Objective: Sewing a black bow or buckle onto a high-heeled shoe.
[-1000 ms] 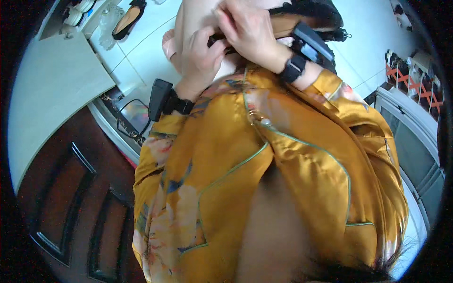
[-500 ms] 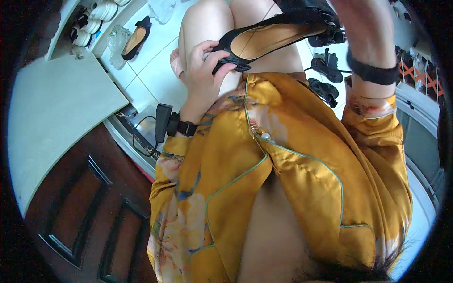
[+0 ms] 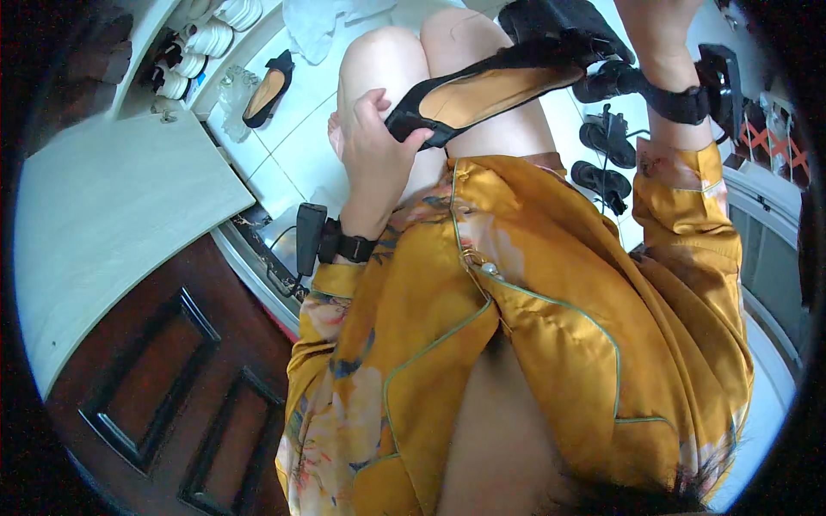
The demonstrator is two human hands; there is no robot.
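Observation:
A black pointed flat shoe [image 3: 482, 92] with a tan insole and a bow at its toe rests across my bare knees, opening upward. My left hand [image 3: 376, 142] grips it by the toe, the thumb on the bow side. At the top right edge is my right hand [image 3: 661, 24], beyond the shoe's heel; its fingers are cut off by the picture's edge, so I cannot see what they hold. The matching black flat shoe [image 3: 268, 89] lies on the tiles to the left.
White shoes [image 3: 209, 39] line a shelf at the upper left, near clear plastic [image 3: 235, 103]. A pale cabinet door [image 3: 138, 215] stands open above a dark panelled door [image 3: 181, 378]. Black strapped shoes [image 3: 607, 142] sit on the tiles at right, below a black bag-like item [image 3: 564, 34].
My right hand has moved up and right, away from the shoe's heel. My left hand stays on the toe, its fingers shifted slightly. The whole view has shifted a little.

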